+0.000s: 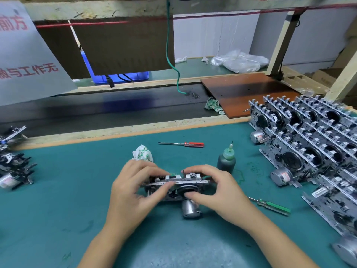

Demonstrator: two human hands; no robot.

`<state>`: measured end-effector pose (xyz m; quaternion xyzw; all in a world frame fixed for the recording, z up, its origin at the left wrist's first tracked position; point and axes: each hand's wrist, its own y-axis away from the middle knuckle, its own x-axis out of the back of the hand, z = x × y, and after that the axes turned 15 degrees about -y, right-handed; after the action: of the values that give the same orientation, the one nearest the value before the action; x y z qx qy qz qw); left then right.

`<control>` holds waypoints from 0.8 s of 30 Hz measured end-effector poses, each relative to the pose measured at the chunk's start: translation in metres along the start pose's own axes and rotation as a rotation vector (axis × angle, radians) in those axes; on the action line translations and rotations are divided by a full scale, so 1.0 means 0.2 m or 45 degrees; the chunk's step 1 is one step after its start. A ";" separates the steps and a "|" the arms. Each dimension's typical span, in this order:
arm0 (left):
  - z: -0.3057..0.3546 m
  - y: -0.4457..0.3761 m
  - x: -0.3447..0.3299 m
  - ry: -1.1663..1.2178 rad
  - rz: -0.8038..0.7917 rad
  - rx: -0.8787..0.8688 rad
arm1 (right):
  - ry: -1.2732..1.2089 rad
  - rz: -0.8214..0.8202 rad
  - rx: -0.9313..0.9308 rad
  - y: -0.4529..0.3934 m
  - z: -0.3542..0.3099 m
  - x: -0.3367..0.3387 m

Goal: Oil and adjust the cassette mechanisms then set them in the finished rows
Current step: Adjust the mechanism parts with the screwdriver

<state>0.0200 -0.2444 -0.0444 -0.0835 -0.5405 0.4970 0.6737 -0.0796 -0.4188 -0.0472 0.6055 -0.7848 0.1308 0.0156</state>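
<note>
Both my hands hold one grey metal cassette mechanism [174, 187] over the middle of the green mat [58, 209].

My left hand [133, 192] pinches its left end, my right hand [214, 192] grips the right, thumb on the black wheel. The dark green oil bottle [226, 161] stands just beyond; finished rows of mechanisms [309, 136] fill the right.

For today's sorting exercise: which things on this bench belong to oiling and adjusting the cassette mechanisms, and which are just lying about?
Part of the job:
cassette mechanism, held by left hand and right hand
oil bottle
red screwdriver
green screwdriver
finished rows
waiting mechanisms

Lying about:
crumpled rag
plastic bag
blue bin
</note>
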 end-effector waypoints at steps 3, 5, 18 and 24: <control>0.02 0.01 0.00 0.024 0.021 0.005 | -0.132 -0.076 -0.050 -0.01 0.00 0.01; 0.04 0.01 -0.01 0.047 -0.016 0.022 | -0.183 -0.096 -0.055 -0.02 0.00 0.01; 0.06 -0.01 -0.03 0.464 -0.195 0.276 | -0.189 -0.034 -0.123 -0.08 0.00 0.02; 0.04 -0.04 0.00 0.554 -0.311 0.275 | -0.200 -0.028 -0.127 -0.07 -0.01 0.02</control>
<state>0.0184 -0.2522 -0.0362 -0.0501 -0.3328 0.4372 0.8340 -0.0673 -0.4262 -0.0410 0.6208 -0.7826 0.0435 -0.0145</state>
